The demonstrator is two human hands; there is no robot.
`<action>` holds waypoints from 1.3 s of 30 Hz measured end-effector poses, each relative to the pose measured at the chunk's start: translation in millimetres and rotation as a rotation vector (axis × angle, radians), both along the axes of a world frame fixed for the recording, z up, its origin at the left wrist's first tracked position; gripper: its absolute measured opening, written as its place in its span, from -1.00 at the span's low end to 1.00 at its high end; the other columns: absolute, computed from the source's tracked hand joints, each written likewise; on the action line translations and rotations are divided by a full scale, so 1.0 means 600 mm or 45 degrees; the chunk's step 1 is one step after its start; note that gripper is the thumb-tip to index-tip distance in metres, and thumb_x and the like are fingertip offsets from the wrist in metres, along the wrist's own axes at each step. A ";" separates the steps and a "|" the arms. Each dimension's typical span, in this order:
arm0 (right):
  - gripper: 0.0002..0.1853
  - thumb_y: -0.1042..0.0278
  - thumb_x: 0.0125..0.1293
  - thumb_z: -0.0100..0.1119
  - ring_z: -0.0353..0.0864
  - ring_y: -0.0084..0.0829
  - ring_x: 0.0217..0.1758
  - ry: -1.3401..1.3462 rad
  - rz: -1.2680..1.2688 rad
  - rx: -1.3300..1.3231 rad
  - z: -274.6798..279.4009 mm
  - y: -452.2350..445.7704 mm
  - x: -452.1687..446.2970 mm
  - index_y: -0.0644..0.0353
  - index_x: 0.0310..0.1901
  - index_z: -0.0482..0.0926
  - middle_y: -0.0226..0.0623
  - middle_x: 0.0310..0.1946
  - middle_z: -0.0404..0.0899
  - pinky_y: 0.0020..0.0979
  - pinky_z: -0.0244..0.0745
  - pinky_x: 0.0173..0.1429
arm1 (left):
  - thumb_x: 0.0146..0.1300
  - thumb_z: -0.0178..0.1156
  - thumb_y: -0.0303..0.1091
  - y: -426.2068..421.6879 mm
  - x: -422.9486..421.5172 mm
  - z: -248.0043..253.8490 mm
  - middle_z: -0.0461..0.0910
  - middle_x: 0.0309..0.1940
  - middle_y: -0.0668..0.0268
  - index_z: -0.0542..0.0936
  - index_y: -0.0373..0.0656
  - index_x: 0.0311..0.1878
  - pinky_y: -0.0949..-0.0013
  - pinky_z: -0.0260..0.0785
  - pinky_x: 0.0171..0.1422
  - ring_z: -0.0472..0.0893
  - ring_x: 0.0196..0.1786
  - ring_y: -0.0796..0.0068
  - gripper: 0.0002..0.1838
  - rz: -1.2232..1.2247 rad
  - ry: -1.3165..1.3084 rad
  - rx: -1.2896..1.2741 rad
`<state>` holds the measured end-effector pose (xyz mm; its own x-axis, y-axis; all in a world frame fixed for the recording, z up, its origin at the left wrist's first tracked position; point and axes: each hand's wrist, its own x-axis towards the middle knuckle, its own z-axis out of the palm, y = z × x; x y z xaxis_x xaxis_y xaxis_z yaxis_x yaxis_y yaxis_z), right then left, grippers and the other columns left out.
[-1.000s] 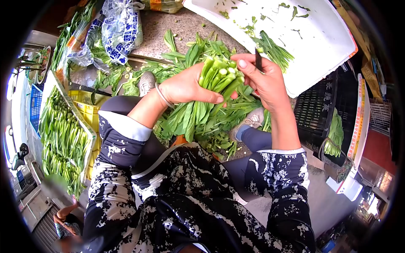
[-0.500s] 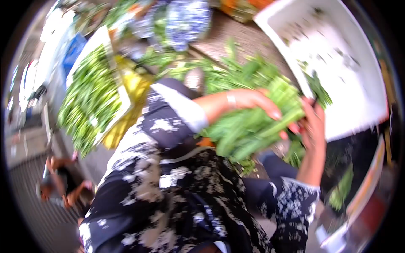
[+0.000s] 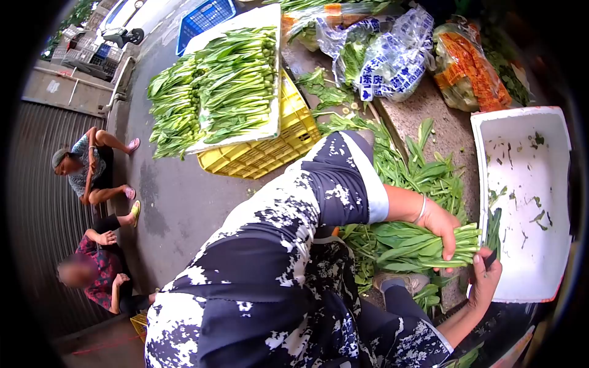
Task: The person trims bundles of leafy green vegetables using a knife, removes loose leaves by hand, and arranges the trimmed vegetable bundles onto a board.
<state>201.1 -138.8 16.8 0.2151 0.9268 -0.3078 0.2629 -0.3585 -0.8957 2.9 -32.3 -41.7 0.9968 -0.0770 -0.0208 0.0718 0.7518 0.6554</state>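
Observation:
My left hand (image 3: 440, 228), with a bracelet on its wrist, is wrapped round a bunch of leafy greens (image 3: 408, 245). The leaves point left and the pale cut stems point right. Close to the stem ends, my right hand (image 3: 485, 279) is closed, thumb toward the stems, on a small dark blade-like tool (image 3: 489, 260), mostly hidden by the fingers. Beside the hands stands a white foam box (image 3: 521, 257) with leaf scraps inside. Loose greens (image 3: 429, 175) lie heaped on the ground behind my left forearm.
A white foam tray (image 3: 277, 92) of stacked greens (image 3: 239, 80) rests on a yellow crate (image 3: 264, 147). Bagged vegetables (image 3: 392, 55) and an orange-printed bag (image 3: 469, 67) lie at the back. A blue crate (image 3: 205, 21) stands farther off. Two people sit at the left.
The view has swung, so the tray and bags appear farther right and the box lower. My left hand still grips the bunch, with my right hand at its stem ends.

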 end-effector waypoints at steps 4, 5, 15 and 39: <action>-0.86 0.52 0.04 0.19 0.40 -0.67 -0.41 0.012 0.186 0.091 0.010 0.009 -0.032 0.30 -0.32 0.52 -0.47 -0.46 0.47 -0.61 0.34 -0.29 | -0.05 0.23 -0.53 0.007 -0.024 0.017 0.59 -0.19 0.14 0.45 -0.37 -0.02 0.33 0.46 -0.11 0.60 -0.23 0.37 -0.56 -0.050 0.141 0.127; -0.84 0.52 0.04 0.20 0.39 -0.69 -0.42 0.029 0.216 0.066 0.013 0.012 -0.036 0.30 -0.30 0.52 -0.48 -0.46 0.48 -0.62 0.34 -0.29 | -0.05 0.22 -0.52 0.009 -0.018 0.001 0.58 -0.15 0.15 0.41 -0.34 0.05 0.35 0.46 -0.07 0.59 -0.22 0.38 -0.50 -0.087 0.156 0.123; -0.78 0.39 -0.03 0.34 0.24 -0.78 -0.58 -0.073 0.129 0.102 0.007 0.019 -0.044 0.25 -0.31 0.63 -0.58 -0.62 0.39 -0.68 0.16 -0.53 | -0.11 0.26 -0.41 0.015 -0.006 0.021 0.54 -0.14 0.02 0.24 -0.30 0.19 0.26 0.49 -0.07 0.58 -0.13 0.28 -0.29 -0.023 0.246 0.266; -0.38 0.12 0.24 0.10 0.22 -0.69 -0.48 0.114 0.298 0.314 0.025 0.001 -0.050 0.34 0.22 0.24 -0.55 -0.55 0.27 -0.65 0.15 -0.40 | -0.02 0.27 -0.47 0.028 -0.003 0.029 0.51 -0.08 0.28 0.37 -0.27 0.10 0.45 0.32 0.08 0.49 -0.04 0.49 -0.45 0.418 0.179 0.440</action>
<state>171.1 -138.4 32.0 -0.0299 0.9966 -0.0769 0.2289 -0.0681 -0.9711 1.4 -15.5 -24.5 0.9531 0.2754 -0.1258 -0.0266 0.4899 0.8714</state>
